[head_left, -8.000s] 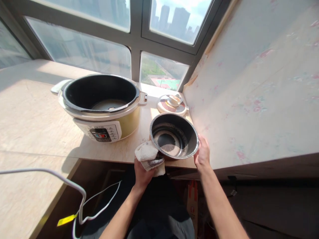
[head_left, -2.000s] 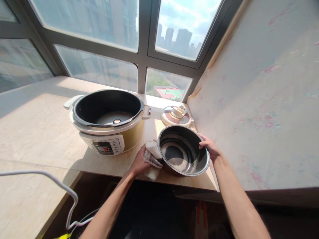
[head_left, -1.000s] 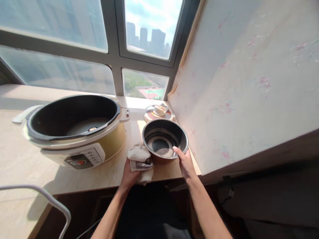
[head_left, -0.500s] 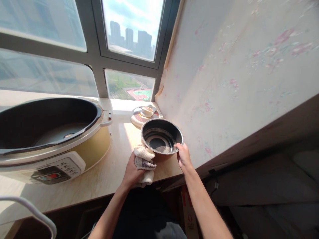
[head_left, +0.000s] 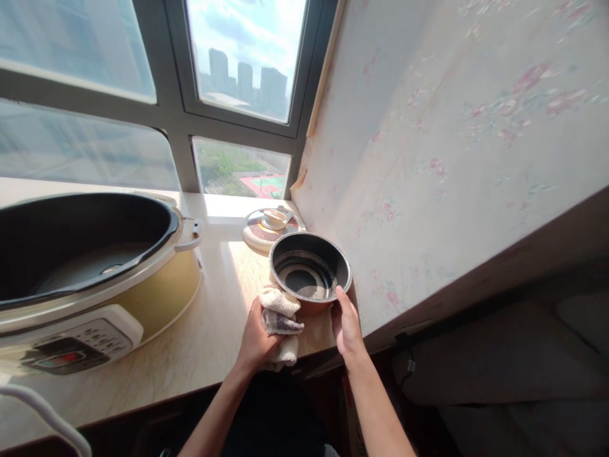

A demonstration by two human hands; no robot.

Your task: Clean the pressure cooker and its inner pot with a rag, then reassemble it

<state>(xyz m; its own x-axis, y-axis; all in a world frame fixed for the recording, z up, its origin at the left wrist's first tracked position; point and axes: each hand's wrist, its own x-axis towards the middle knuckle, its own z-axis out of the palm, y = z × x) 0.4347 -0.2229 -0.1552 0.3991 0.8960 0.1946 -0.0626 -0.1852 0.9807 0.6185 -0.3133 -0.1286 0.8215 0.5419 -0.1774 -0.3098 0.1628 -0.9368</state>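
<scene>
My left hand [head_left: 259,336] is closed round a bunched cream cloth [head_left: 280,304] with a dark patch, held against the near left side of a round pot [head_left: 318,306]. The pot has a dark inside and a brown outside, and its mouth is tipped slightly towards me. At its near right side is my right hand [head_left: 348,324], thumb up at the rim and fingers bent against the outer wall, partly hidden. Just behind the pot, a round lid [head_left: 269,236] with a pale knob lies on the counter.
A large yellow and white electric cooker [head_left: 166,292], uncovered, stands on the marbled counter [head_left: 209,343] at left. A flowered wall [head_left: 428,209] rises close on the right, with windows behind. A white curved tube [head_left: 47,412] crosses the lower left corner.
My right thumb has moved from inside the pot's rim to its outer edge, and the hand sits slightly lower. The view has shifted a little. My left hand still grips the cloth.
</scene>
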